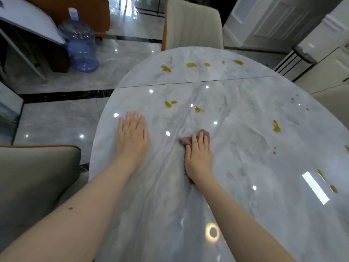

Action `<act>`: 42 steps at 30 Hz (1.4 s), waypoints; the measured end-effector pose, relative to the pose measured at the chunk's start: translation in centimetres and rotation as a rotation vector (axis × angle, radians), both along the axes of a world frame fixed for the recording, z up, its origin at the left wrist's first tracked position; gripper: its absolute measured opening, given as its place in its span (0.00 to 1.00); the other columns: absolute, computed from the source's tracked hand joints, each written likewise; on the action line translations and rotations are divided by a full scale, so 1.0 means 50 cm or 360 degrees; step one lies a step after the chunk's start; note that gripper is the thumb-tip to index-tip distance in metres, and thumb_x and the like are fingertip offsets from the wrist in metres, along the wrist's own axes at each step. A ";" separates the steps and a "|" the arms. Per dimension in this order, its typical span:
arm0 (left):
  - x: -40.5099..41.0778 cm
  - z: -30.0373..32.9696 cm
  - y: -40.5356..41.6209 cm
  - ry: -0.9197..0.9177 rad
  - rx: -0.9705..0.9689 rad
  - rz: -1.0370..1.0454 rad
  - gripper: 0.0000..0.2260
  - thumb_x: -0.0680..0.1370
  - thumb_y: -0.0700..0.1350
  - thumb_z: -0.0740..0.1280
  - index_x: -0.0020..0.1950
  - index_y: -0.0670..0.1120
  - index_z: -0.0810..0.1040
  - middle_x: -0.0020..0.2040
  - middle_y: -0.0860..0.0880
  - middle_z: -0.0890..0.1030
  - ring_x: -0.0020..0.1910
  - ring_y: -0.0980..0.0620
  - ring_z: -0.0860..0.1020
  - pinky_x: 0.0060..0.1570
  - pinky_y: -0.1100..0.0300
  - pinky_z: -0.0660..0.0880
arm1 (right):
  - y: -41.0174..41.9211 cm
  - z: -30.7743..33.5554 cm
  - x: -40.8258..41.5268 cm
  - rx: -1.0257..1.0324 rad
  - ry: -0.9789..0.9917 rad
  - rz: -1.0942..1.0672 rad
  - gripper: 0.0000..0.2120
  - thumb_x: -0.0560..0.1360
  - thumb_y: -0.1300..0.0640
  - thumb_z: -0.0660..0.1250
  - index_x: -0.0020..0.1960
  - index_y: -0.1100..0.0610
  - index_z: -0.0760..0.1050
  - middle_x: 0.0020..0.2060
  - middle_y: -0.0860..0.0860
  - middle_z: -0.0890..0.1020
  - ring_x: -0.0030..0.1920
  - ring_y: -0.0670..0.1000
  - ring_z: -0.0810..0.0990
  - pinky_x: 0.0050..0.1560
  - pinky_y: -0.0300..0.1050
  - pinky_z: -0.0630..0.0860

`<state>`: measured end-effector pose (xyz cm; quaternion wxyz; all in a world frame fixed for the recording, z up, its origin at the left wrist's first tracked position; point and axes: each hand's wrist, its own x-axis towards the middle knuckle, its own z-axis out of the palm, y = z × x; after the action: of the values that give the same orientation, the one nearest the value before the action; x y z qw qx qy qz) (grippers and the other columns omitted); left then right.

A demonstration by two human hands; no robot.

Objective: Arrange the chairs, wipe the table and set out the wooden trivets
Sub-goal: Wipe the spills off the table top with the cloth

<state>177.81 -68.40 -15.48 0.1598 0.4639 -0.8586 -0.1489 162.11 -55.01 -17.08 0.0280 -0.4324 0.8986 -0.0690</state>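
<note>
Both my hands are lying on the marble table (245, 148); my left hand (132, 137) is resting flat, fingers straight, beside the cloth (204, 134); my right hand (198, 157) is pressing that cloth down, fingers extended; yellow spills (276, 126) are dotting the table beyond it.

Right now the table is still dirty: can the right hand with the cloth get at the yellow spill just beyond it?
Probably yes: the right hand presses the cloth flat, and only bare tabletop lies before the yellow spill.
</note>
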 end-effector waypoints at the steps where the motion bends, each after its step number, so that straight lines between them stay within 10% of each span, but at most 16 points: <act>1: -0.022 -0.002 -0.023 -0.0008 -0.0007 -0.0016 0.22 0.82 0.46 0.49 0.75 0.41 0.59 0.77 0.43 0.57 0.77 0.44 0.51 0.74 0.51 0.40 | -0.014 -0.003 -0.024 0.0016 0.0014 -0.0090 0.28 0.81 0.47 0.42 0.77 0.58 0.53 0.77 0.57 0.52 0.77 0.55 0.47 0.76 0.49 0.42; 10: -0.090 -0.044 -0.129 -0.0083 -0.0045 0.0035 0.22 0.81 0.43 0.51 0.74 0.38 0.62 0.74 0.38 0.62 0.74 0.38 0.57 0.74 0.47 0.49 | -0.168 0.002 -0.212 -0.0021 0.0075 -0.0469 0.24 0.82 0.51 0.48 0.77 0.57 0.54 0.77 0.55 0.53 0.77 0.55 0.49 0.74 0.55 0.48; 18: -0.093 -0.059 -0.136 -0.0124 -0.0122 0.0043 0.27 0.77 0.47 0.45 0.71 0.36 0.66 0.71 0.37 0.67 0.71 0.36 0.64 0.73 0.47 0.54 | -0.328 -0.002 -0.134 -0.0036 0.0083 0.0189 0.30 0.76 0.48 0.38 0.73 0.57 0.63 0.73 0.55 0.64 0.75 0.53 0.56 0.74 0.52 0.52; 22: -0.089 -0.053 -0.133 -0.0091 -0.0148 0.0028 0.27 0.77 0.47 0.46 0.70 0.36 0.67 0.70 0.36 0.69 0.70 0.36 0.66 0.72 0.49 0.53 | -0.246 0.008 -0.063 -0.0003 -0.0090 0.0628 0.29 0.78 0.45 0.41 0.77 0.53 0.55 0.77 0.51 0.54 0.77 0.50 0.50 0.75 0.46 0.42; 30: -0.091 -0.053 -0.131 -0.0081 -0.0107 0.0071 0.29 0.77 0.48 0.41 0.73 0.38 0.64 0.73 0.40 0.65 0.73 0.40 0.60 0.74 0.51 0.50 | -0.353 0.005 -0.180 0.0032 0.0093 0.0150 0.24 0.82 0.52 0.47 0.77 0.57 0.53 0.77 0.54 0.53 0.77 0.51 0.49 0.75 0.49 0.43; 38: -0.088 -0.050 -0.133 -0.0078 -0.0161 0.0052 0.27 0.77 0.47 0.44 0.71 0.37 0.67 0.71 0.38 0.68 0.71 0.39 0.64 0.73 0.48 0.55 | -0.235 0.000 -0.058 -0.0015 -0.0039 0.0981 0.28 0.79 0.46 0.45 0.76 0.54 0.59 0.76 0.51 0.59 0.76 0.50 0.54 0.75 0.47 0.46; 42: -0.089 -0.050 -0.130 -0.0104 -0.0091 0.0054 0.27 0.78 0.47 0.42 0.74 0.39 0.61 0.74 0.40 0.63 0.75 0.41 0.58 0.75 0.50 0.49 | -0.223 0.010 -0.180 0.0034 -0.0005 0.0749 0.30 0.77 0.43 0.40 0.77 0.52 0.55 0.77 0.50 0.54 0.77 0.49 0.50 0.76 0.48 0.46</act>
<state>173.33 -74.89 -17.98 0.1473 0.4784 -0.8592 -0.1063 153.10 -66.15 -16.59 0.0493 -0.6295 0.7737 -0.0516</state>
